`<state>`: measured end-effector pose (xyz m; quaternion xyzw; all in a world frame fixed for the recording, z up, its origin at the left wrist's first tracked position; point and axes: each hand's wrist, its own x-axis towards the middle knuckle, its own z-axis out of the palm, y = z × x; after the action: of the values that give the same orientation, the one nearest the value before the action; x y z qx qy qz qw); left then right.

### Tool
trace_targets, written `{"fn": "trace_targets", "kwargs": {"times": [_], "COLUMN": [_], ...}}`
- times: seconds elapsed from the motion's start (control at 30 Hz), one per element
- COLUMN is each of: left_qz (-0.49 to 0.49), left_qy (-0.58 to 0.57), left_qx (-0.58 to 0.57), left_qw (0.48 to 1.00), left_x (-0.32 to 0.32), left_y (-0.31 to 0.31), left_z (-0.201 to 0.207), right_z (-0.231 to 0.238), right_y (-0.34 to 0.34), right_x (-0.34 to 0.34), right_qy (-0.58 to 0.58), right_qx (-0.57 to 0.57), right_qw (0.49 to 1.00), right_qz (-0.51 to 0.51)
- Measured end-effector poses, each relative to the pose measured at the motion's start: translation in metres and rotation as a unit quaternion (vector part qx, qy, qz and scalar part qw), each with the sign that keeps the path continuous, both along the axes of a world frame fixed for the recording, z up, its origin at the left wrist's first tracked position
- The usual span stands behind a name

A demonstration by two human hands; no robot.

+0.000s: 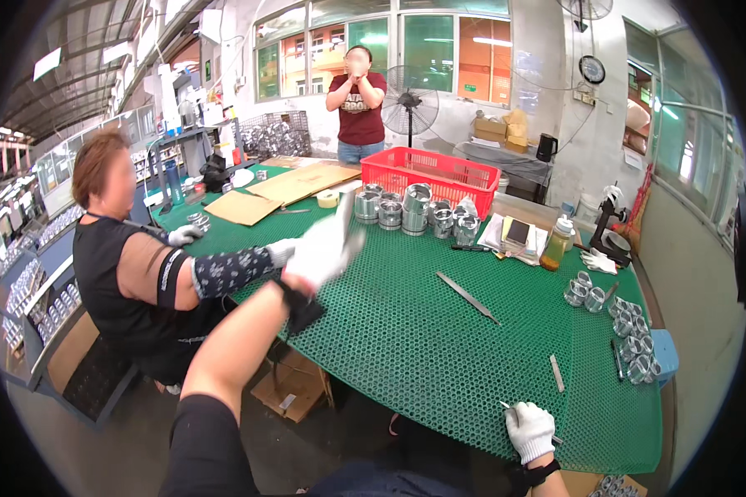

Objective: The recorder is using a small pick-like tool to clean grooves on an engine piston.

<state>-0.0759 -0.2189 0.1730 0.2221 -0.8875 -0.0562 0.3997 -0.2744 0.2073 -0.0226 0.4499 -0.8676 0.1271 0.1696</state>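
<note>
My left hand [319,253], in a white glove, reaches far forward over the green mat [406,348]. Motion smears its fingers, and I cannot make out whether the pale upright streak above it is fingers or a held thing. Just beyond it stand several shiny metal rings [417,207], some stacked. My right hand [530,431], also gloved, rests closed at the near table edge around a thin metal rod, whose ends poke out on both sides. Between the hands lie a flat file [467,296] and a short metal strip [557,373].
A red crate [431,170] stands behind the rings. More metal rings [634,340] line the right edge beside a black pen. A bottle [557,243] and papers sit back right. At left a co-worker's sleeved arm [236,269] reaches near my left arm. Cardboard [307,180] lies beyond.
</note>
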Motion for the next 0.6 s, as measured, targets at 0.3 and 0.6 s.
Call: {"fn": "trace_targets", "kwargs": {"times": [0.3, 0.6], "left_qz": [0.081, -0.157], "left_qy": [0.036, -0.132], "left_qx": [-0.011, 0.092], "left_qw": [0.996, 0.974], "left_x": [-0.045, -0.012], "left_y": [-0.008, 0.083], "left_z": [0.138, -0.134], "right_z": [-0.001, 0.004], "right_y": [-0.001, -0.006], "right_x": [-0.001, 0.003], "right_qy": [0.004, 0.022], "right_qx": [0.001, -0.009], "right_qw": [1.000, 1.000], "right_qz": [0.005, -0.002]}}
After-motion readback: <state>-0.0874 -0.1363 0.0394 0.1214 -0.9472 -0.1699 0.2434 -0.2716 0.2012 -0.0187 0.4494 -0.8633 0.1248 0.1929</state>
